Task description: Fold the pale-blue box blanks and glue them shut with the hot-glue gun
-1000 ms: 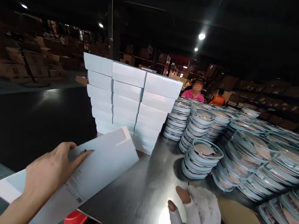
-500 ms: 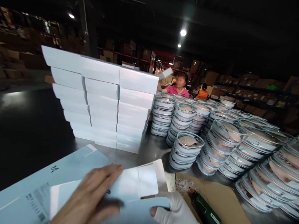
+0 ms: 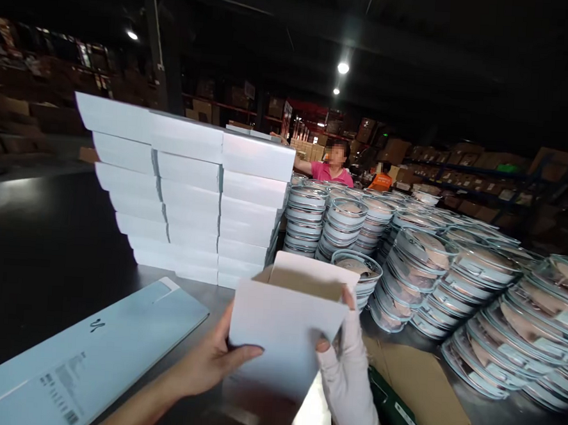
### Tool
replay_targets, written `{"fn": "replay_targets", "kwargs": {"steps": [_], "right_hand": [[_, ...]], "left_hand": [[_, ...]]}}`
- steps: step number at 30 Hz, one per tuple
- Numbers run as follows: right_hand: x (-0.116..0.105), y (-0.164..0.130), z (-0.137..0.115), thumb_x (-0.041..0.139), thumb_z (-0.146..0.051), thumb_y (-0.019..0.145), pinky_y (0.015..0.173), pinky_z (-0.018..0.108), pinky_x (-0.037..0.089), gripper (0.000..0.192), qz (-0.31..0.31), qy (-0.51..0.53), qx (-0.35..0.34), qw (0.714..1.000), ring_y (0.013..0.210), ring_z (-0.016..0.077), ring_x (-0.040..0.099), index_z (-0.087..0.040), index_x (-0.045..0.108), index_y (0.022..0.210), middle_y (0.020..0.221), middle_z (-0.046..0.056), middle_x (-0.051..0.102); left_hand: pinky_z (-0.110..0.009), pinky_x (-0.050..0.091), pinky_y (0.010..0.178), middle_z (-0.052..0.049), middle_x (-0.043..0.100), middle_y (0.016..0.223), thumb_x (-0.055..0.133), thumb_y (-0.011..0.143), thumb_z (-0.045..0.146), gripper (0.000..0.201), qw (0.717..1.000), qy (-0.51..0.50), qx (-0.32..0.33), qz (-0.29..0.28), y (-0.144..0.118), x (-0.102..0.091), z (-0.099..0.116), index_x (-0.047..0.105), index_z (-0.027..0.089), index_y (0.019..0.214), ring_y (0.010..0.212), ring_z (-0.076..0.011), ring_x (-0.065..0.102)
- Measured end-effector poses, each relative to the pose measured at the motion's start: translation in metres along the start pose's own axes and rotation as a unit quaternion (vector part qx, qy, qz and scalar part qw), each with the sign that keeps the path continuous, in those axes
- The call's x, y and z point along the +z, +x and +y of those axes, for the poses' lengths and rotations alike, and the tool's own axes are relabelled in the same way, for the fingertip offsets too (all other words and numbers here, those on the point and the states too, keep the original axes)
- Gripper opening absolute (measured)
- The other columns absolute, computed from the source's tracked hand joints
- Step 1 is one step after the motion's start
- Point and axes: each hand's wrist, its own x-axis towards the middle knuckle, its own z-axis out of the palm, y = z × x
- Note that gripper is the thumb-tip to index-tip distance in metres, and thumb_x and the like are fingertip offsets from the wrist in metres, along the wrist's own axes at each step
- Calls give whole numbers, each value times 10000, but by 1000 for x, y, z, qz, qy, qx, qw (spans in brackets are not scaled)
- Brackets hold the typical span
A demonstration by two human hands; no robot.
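A white carton box (image 3: 286,328) is raised in front of me, opened into shape with its top open and brown inside showing. My left hand (image 3: 212,359), bare, grips its lower left edge with the thumb on the front face. My right hand (image 3: 346,370), in a white fingerless glove, holds the right side, fingertips on the upper right corner and lower front. A flat, unfolded pale-blue carton (image 3: 88,348) lies on the steel table (image 3: 211,298) to the left of my hands.
Three tall stacks of closed white boxes (image 3: 189,194) stand behind the carton. Several stacks of round clear-lidded containers (image 3: 444,273) fill the right side. Brown cardboard (image 3: 427,394) and a green tool (image 3: 396,418) lie under my right hand. A person in pink (image 3: 332,167) works beyond.
Both hands have lifted one carton off the table and opened it from flat into a box shape. The flat pale-blue carton stays on the table at left.
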Motion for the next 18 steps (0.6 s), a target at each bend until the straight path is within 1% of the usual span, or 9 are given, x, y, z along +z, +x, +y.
{"fn": "replay_targets", "kwargs": {"steps": [3,5,8,10,11,13,15,16,18], "right_hand": [[10,-10,5,504,-492,1010,1208,455,362,538,27,35,31,999,1476,297,425,-317,458,1517,1644,78,389],[16,-15,3,487,-502,1014,1183,442,394,553,69,52,67,994,1407,293,516,-290,454,1524,1558,103,514],[24,-18,-6,496,-505,1010,1204,436,358,599,97,80,117,985,1450,271,465,-327,368,1567,1594,79,472],[29,-18,-13,480,-484,1020,1236,444,296,654,107,114,141,978,1509,237,370,-379,214,1609,1657,47,370],[31,-18,-16,463,-473,1028,1253,457,247,684,113,126,147,975,1533,219,319,-391,130,1620,1675,40,330],[29,-18,-20,429,-470,1038,1270,480,164,716,115,135,142,974,1555,196,256,-383,26,1624,1694,46,280],[15,-20,-19,412,-481,1038,1257,473,217,730,76,146,136,977,1541,185,293,-378,-19,1619,1699,55,261],[3,-22,-17,416,-496,1031,1236,458,283,739,52,145,140,978,1520,188,344,-362,-10,1619,1689,67,288],[-34,-29,-6,459,-549,978,1173,422,401,730,20,81,176,981,1431,220,495,-286,191,1604,1598,108,458]], "left_hand": [[-412,488,1084,-156,548,1504,776,750,662,919,997,-62,47,-11,-3,15,-9,452,222,1489,1323,-357,559],[-431,455,1121,-157,496,1550,664,760,791,896,995,-79,62,-6,-3,23,-5,527,211,1429,1387,-388,490],[-445,414,1152,-138,558,1498,531,883,752,708,995,-80,30,56,-3,33,6,575,222,1351,1412,-369,466],[-433,435,1131,-113,536,1519,512,951,641,563,991,-81,29,106,-4,36,13,520,258,1364,1419,-329,466],[-427,443,1122,-102,517,1536,505,968,597,517,992,-67,32,107,-5,36,16,504,271,1369,1418,-314,470],[-420,464,1102,-88,537,1508,554,945,541,474,999,2,33,37,-8,30,23,544,282,1342,1360,-302,530],[-404,509,1055,-76,630,1383,694,847,482,452,992,96,33,-69,-10,17,29,648,277,1247,1226,-299,629],[-396,531,1030,-70,665,1323,757,788,450,447,986,131,46,-95,-10,8,30,689,276,1195,1171,-300,660],[-385,558,997,-61,713,1248,794,745,432,432,976,187,90,-63,-10,-10,29,725,282,1144,1133,-306,686]]}}
